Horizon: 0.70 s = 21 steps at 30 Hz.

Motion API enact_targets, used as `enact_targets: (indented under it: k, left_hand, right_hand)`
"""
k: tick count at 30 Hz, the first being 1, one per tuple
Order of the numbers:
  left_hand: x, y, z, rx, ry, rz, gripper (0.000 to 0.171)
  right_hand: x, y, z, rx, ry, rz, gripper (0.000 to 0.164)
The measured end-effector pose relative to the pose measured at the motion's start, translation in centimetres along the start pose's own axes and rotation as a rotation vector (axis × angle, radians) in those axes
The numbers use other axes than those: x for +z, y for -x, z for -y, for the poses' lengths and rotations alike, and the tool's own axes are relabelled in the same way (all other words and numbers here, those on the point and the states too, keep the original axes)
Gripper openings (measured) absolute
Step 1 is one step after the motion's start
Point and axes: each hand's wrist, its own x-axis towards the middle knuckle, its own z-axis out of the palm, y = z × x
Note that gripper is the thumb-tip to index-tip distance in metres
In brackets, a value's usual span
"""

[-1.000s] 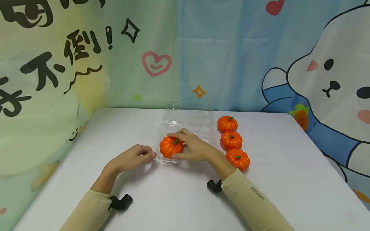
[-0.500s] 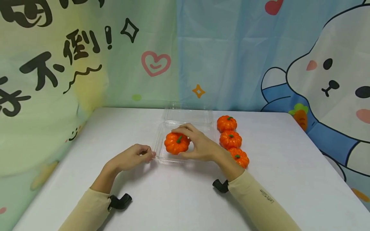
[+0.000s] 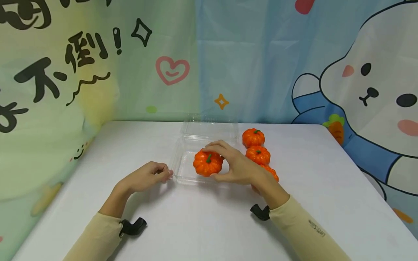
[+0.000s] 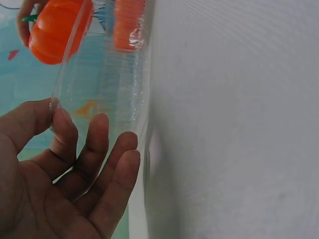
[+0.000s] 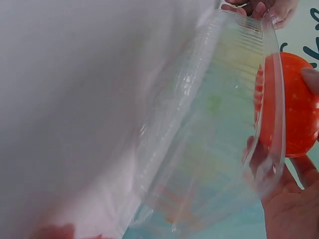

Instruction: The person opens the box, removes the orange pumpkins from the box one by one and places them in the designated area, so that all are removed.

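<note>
A clear plastic clamshell container point(image 3: 176, 159) lies with its lid point(image 3: 210, 128) folded back. My left hand point(image 3: 148, 177) is at its front left corner; in the left wrist view, thumb and index finger pinch the container's rim point(image 4: 70, 59), the other fingers loosely bent. My right hand point(image 3: 240, 165) grips a small orange toy pumpkin point(image 3: 206, 166) with a green stem, thumb on the near side and fingers over the far side. From the right wrist view, this pumpkin point(image 5: 296, 107) is above the container's rim point(image 5: 280, 94).
Right of the container, three more toy pumpkins stand in a row: the far one point(image 3: 253, 137), the middle one point(image 3: 258, 155) and the nearest one point(image 3: 271, 172), partly hidden by my right wrist. A printed cloth backdrop point(image 3: 248, 65) hangs behind the white table point(image 3: 196, 224).
My right hand has raised the pumpkin from the container's front left part and carried it to the right. The left hand stays at the corner. The head view has shifted slightly.
</note>
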Motion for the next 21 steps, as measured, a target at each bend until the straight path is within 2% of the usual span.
enact_targets:
  k: [8, 21]
  left_hand:
    - [-0.1, 0.0, 0.0, 0.006, -0.001, 0.009, 0.035]
    - [-0.3, 0.2, -0.1, -0.011, -0.006, 0.012, 0.037]
  right_hand:
    - [-1.2, 2.6, -0.1, 0.05, 0.019, -0.025, 0.068]
    - [-3.0, 6.7, -0.3, -0.001, 0.088, -0.041, 0.066]
